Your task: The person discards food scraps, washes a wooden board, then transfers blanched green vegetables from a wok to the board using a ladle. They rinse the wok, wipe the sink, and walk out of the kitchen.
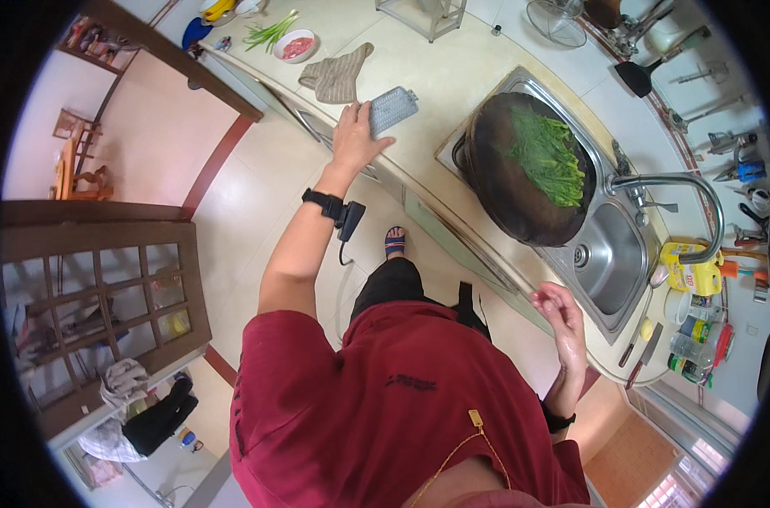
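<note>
My left hand (356, 138) is at the counter's front edge, with its fingertips against the near end of a grey, textured rectangular plate (394, 110). Its thumb is spread apart from the fingers, and whether it grips the plate is unclear. Beyond it lies a crumpled striped brown cloth (336, 75). My right hand (562, 320) hovers by the counter edge near the sink, looking wet, loosely curled and holding nothing. A large dark wok (496, 171) rests over one bowl of the steel sink (604, 254), with leafy greens (550, 155) in it.
A white bowl of raw meat (294, 46) and green onions (272, 30) are at the far left. A curved faucet (670, 181) arches over the sink. Two knives, the nearer a kitchen knife (645, 355), lie at the right beside several jars (693, 346). Utensils hang on the wall.
</note>
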A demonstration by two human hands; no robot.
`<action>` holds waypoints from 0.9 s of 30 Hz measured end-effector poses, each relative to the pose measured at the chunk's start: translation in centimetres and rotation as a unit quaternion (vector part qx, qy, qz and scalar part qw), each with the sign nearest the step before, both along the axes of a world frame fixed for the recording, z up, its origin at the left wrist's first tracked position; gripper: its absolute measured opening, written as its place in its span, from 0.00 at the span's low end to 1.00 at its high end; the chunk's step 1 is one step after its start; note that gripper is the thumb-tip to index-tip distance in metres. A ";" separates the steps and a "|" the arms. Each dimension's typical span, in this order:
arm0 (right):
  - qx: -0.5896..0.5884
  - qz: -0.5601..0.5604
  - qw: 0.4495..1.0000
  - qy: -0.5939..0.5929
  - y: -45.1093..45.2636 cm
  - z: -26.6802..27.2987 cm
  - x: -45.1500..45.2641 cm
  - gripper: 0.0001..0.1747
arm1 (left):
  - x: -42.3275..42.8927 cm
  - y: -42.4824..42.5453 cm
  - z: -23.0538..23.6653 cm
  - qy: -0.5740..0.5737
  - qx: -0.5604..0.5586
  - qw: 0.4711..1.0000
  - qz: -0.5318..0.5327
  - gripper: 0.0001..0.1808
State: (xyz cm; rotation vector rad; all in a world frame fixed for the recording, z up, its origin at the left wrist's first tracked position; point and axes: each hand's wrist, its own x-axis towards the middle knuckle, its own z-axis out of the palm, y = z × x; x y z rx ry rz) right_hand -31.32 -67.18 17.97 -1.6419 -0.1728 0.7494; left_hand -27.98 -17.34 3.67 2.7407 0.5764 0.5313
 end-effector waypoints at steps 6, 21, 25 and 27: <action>0.006 0.102 0.995 -0.008 10.3 -0.1 3.6 0.18 | 4.0 3.6 -1.5 0.141 -0.022 0.989 -0.032 0.54; 0.052 0.162 0.985 -0.041 37.5 -7.0 13.2 0.18 | -4.6 15.2 7.5 0.062 -0.065 0.996 -0.004 0.45; -0.087 0.086 0.924 -0.361 52.6 -12.9 15.3 0.27 | -9.2 22.5 8.7 0.077 -0.048 0.995 0.042 0.43; -0.201 0.060 0.882 -0.421 58.9 -15.1 15.6 0.32 | -10.5 24.7 8.8 0.101 -0.032 0.992 0.073 0.43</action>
